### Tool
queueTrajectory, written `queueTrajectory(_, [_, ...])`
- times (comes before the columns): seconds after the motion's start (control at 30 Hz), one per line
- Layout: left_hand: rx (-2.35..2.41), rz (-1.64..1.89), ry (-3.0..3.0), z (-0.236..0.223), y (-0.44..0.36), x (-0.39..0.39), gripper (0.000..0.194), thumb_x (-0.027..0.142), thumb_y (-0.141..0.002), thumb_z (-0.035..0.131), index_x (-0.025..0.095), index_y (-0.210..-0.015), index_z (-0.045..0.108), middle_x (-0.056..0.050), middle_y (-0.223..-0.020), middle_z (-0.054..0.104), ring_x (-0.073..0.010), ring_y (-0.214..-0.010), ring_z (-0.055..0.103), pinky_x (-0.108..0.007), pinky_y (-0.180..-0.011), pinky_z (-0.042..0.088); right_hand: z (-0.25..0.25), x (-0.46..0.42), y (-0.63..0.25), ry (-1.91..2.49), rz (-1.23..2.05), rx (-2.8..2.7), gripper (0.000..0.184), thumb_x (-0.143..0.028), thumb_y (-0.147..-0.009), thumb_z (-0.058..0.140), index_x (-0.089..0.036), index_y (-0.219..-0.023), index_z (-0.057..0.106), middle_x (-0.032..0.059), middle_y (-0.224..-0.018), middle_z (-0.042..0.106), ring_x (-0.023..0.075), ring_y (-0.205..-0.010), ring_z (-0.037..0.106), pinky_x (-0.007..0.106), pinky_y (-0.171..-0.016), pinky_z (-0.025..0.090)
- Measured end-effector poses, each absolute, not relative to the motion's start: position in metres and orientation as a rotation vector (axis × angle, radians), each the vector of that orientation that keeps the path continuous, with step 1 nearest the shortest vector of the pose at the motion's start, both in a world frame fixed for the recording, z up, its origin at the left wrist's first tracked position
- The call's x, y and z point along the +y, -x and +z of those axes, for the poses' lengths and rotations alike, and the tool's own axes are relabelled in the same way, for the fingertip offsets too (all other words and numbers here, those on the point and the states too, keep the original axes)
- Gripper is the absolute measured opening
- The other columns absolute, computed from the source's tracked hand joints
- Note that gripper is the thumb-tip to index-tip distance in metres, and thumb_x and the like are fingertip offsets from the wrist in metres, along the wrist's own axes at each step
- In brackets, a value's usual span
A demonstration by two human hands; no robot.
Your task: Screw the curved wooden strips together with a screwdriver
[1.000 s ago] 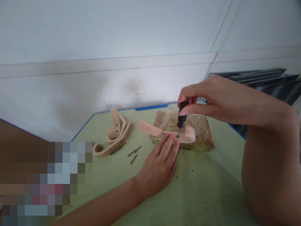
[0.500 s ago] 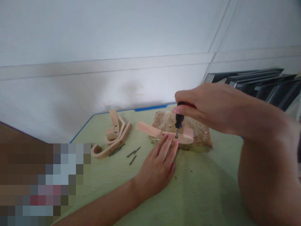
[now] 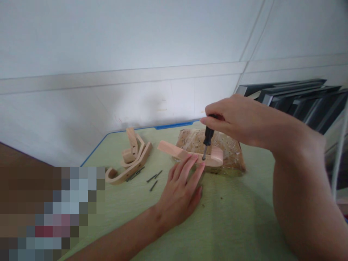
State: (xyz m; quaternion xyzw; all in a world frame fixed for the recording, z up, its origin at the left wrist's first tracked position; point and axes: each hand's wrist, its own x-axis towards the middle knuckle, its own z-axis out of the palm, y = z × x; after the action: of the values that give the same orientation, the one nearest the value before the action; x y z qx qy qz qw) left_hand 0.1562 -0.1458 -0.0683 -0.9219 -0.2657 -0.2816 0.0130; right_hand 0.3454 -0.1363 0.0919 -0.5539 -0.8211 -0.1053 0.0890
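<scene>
My right hand (image 3: 231, 116) is wrapped round the black handle of a screwdriver (image 3: 208, 137), which stands nearly upright. Its tip meets a screw hole in a curved wooden hook (image 3: 174, 150). The hook lies on a brown block wrapped in clear plastic (image 3: 231, 145), its left end reaching past the block. My left hand (image 3: 181, 192) rests with outstretched, spread fingers on the hook's near edge, beside the screwdriver tip. Several dark screws (image 3: 153, 185) lie on the table left of this hand.
More wooden hooks (image 3: 133, 156) are piled on the left of the green table (image 3: 239, 217). A pale wall (image 3: 136, 101) rises behind the blue table edge. Dark framed panels (image 3: 304, 98) lean together at the right. The lower left corner is pixelated.
My right hand has turned and shifted slightly right, tilting the screwdriver handle a little. The left hand's fingers have spread somewhat further. The hook stays in place.
</scene>
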Motion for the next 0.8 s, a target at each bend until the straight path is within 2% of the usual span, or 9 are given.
queueTrajectory(0.1, [-0.968, -1.525, 2.611, -0.07, -0.15, -0.135, 0.052, 0.012, -0.069, 0.058, 0.018, -0.117, 0.041, -0.012, -0.12, 0.04, -0.0249, -0.114, 0.038, -0.043, -0.095, 0.033, 0.093, -0.137, -0.353, 1.603, -0.268, -2.467, 0.035, -0.042, -0.084, 0.037, -0.017, -0.065, 0.053, 0.001, -0.06, 0.053, 0.0094, -0.051, 0.042, 0.024, -0.047, 0.021])
queueTrajectory(0.17, [-1.02, -1.961, 2.333, -0.073, -0.147, -0.123, 0.056, 0.013, -0.061, 0.065, 0.021, -0.112, 0.042, -0.007, -0.108, 0.045, -0.0228, -0.105, 0.043, -0.043, -0.093, 0.034, 0.093, -0.139, -0.356, 1.541, -0.24, -2.487, 0.028, -0.04, -0.083, 0.041, -0.018, -0.075, 0.056, 0.0004, -0.066, 0.055, 0.0103, -0.056, 0.046, 0.023, -0.049, 0.024])
queueTrajectory(0.3, [-1.188, -2.418, 2.188, -0.074, -0.148, -0.103, 0.062, 0.015, -0.054, 0.072, 0.023, -0.108, 0.042, -0.005, -0.106, 0.044, -0.0194, -0.1, 0.046, -0.038, -0.088, 0.037, 0.093, -0.142, -0.356, 1.399, -0.108, -2.55, 0.018, -0.033, -0.082, 0.046, -0.021, -0.092, 0.056, -0.0006, -0.079, 0.058, 0.0119, -0.069, 0.051, 0.022, -0.056, 0.031])
queueTrajectory(0.43, [-1.221, -2.697, 2.268, -0.072, -0.153, -0.099, 0.066, 0.012, -0.054, 0.072, 0.025, -0.11, 0.04, -0.005, -0.114, 0.043, -0.0181, -0.109, 0.043, -0.035, -0.094, 0.034, 0.095, -0.145, -0.355, 1.314, 0.004, -2.579, 0.018, -0.028, -0.081, 0.047, -0.021, -0.094, 0.056, -0.0001, -0.083, 0.06, 0.0127, -0.074, 0.053, 0.022, -0.059, 0.033])
queueTrajectory(0.57, [-1.157, -2.82, 2.6, -0.07, -0.156, -0.102, 0.074, 0.01, -0.057, 0.071, 0.027, -0.119, 0.034, -0.008, -0.126, 0.041, -0.0197, -0.119, 0.038, -0.037, -0.1, 0.028, 0.097, -0.148, -0.356, 1.31, 0.018, -2.572, 0.018, -0.022, -0.078, 0.048, -0.023, -0.093, 0.058, -0.0003, -0.086, 0.06, 0.0142, -0.079, 0.053, 0.024, -0.063, 0.035])
queueTrajectory(0.7, [-1.233, -2.845, 2.853, -0.068, -0.157, -0.106, 0.082, 0.011, -0.061, 0.069, 0.027, -0.127, 0.021, -0.01, -0.115, 0.054, -0.0206, -0.111, 0.048, -0.043, -0.097, 0.033, 0.097, -0.146, -0.359, 1.312, 0.006, -2.565, 0.018, -0.022, -0.077, 0.049, -0.023, -0.092, 0.06, -0.0005, -0.086, 0.061, 0.0149, -0.081, 0.054, 0.024, -0.065, 0.035])
queueTrajectory(0.8, [-1.272, -2.835, 2.854, -0.067, -0.157, -0.107, 0.083, 0.012, -0.062, 0.069, 0.025, -0.127, 0.02, -0.009, -0.105, 0.06, -0.0196, -0.101, 0.055, -0.043, -0.094, 0.036, 0.099, -0.146, -0.36, 1.332, 0.002, -2.557, 0.018, -0.021, -0.077, 0.049, -0.023, -0.09, 0.061, -0.0011, -0.083, 0.062, 0.0141, -0.079, 0.054, 0.024, -0.063, 0.035])
